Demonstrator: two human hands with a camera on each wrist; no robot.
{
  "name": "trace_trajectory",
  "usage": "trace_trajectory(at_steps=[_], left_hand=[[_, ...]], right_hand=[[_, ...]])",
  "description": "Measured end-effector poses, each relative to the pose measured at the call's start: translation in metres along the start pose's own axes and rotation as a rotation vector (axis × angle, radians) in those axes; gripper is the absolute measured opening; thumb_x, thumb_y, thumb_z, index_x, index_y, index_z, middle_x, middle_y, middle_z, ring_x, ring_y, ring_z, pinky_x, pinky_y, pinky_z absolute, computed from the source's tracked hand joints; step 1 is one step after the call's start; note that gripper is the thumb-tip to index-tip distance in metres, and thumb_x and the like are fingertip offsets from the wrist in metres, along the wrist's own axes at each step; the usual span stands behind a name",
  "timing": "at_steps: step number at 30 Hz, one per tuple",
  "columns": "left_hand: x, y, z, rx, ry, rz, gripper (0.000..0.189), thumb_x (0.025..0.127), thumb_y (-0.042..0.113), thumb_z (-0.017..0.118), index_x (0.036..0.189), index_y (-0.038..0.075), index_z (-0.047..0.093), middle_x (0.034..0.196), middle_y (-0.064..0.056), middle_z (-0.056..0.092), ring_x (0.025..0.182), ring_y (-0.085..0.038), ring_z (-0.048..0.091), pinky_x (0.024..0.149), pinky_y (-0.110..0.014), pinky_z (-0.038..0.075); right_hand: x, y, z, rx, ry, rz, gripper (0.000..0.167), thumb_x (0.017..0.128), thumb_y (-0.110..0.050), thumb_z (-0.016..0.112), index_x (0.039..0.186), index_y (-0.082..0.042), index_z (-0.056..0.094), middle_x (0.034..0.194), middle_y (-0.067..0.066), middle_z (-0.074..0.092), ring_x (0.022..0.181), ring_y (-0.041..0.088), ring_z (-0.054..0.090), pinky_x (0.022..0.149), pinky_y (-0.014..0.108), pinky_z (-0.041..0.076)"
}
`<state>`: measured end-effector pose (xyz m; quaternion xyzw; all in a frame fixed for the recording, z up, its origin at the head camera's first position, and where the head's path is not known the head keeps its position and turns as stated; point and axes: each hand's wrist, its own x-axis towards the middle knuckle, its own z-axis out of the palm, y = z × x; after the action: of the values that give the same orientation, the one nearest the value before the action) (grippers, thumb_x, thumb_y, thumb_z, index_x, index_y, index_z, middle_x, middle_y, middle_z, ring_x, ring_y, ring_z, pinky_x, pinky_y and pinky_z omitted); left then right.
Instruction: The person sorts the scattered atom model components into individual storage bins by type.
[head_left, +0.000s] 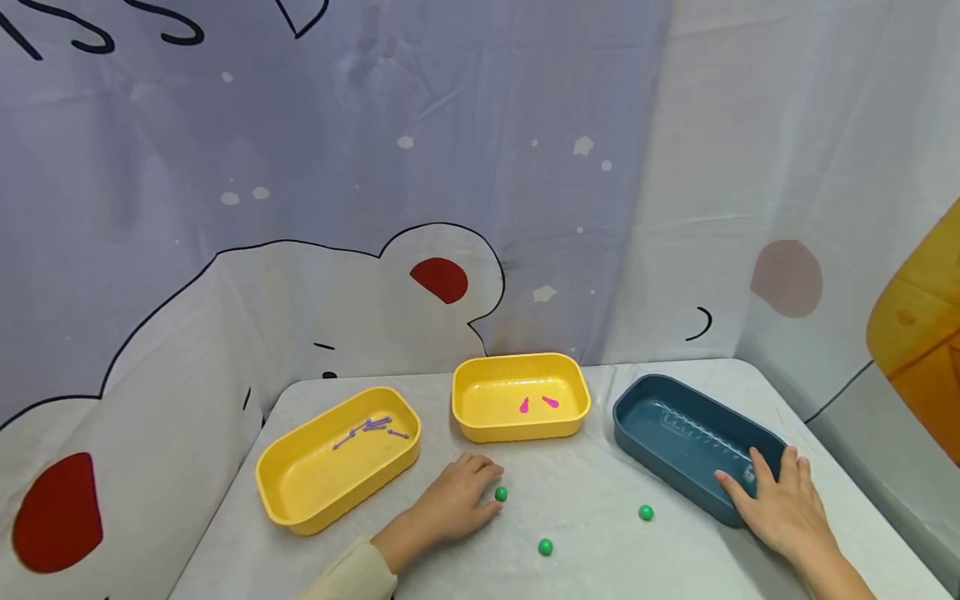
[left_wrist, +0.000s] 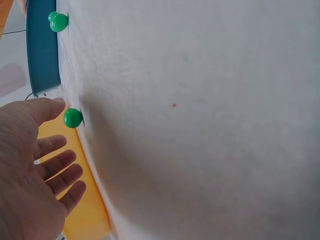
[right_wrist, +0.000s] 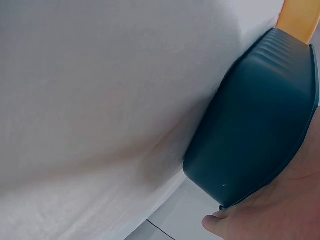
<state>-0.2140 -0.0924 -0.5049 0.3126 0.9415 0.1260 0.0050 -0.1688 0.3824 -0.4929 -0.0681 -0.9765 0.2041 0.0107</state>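
My left hand point(head_left: 452, 502) is spread, with the thumb apart from the fingers, and a little green ball point(head_left: 501, 494) is right by my fingertips on the white table point(head_left: 600, 567); I can't tell if I touch it. My right hand point(head_left: 793, 510) has its fingers spread too, and it rests on the near end of the dark blue tray point(head_left: 678, 446). Two more green balls point(head_left: 545, 547) sit between my hands. Past my left hand, one yellow tray point(head_left: 300, 483) has purple sticks point(head_left: 375, 424) in it, and the middle yellow tray point(head_left: 487, 396) has two pink bits point(head_left: 524, 406).
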Motion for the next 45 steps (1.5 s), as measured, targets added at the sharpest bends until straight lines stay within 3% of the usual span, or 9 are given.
trace_trajectory(at_steps=[5, 15, 26, 45], left_hand=[[0.002, -0.002, 0.003, -0.033, -0.022, -0.013, 0.046, 0.096, 0.04, 0.068, 0.134, 0.015, 0.062, 0.127, 0.003, 0.06, 0.117, -0.014, 0.053, 0.102, -0.037, 0.047], [0.005, -0.004, 0.011, -0.159, -0.036, -0.062, 0.034, 0.093, 0.037, 0.074, 0.119, 0.016, 0.07, 0.098, 0.013, 0.054, 0.095, -0.005, 0.049, 0.087, -0.031, 0.047], [0.011, -0.001, 0.013, -0.163, -0.029, -0.106, 0.018, 0.091, 0.035, 0.076, 0.103, 0.023, 0.071, 0.086, 0.014, 0.05, 0.081, -0.003, 0.045, 0.074, -0.026, 0.041], [0.028, 0.014, 0.019, -0.285, 0.023, -0.105, 0.012, 0.092, 0.024, 0.075, 0.101, 0.019, 0.069, 0.077, 0.014, 0.052, 0.073, -0.002, 0.048, 0.066, -0.021, 0.042]], right_hand=[[0.0, 0.0, -0.001, 0.005, 0.008, -0.002, 0.099, 0.101, -0.067, 0.037, 0.151, 0.017, 0.019, 0.148, 0.052, -0.017, 0.138, 0.067, -0.018, 0.108, 0.08, 0.001], [0.0, 0.0, -0.001, 0.0, -0.001, -0.006, 0.099, 0.101, -0.067, 0.037, 0.151, 0.017, 0.019, 0.148, 0.053, -0.016, 0.137, 0.069, -0.016, 0.108, 0.079, 0.002], [-0.001, -0.002, -0.004, -0.018, -0.027, -0.003, 0.097, 0.102, -0.064, 0.037, 0.151, 0.017, 0.018, 0.146, 0.054, -0.017, 0.137, 0.069, -0.016, 0.108, 0.079, 0.004], [0.0, 0.0, -0.001, 0.003, 0.002, -0.008, 0.098, 0.101, -0.066, 0.037, 0.15, 0.017, 0.022, 0.149, 0.052, -0.014, 0.138, 0.068, -0.014, 0.108, 0.08, 0.004]])
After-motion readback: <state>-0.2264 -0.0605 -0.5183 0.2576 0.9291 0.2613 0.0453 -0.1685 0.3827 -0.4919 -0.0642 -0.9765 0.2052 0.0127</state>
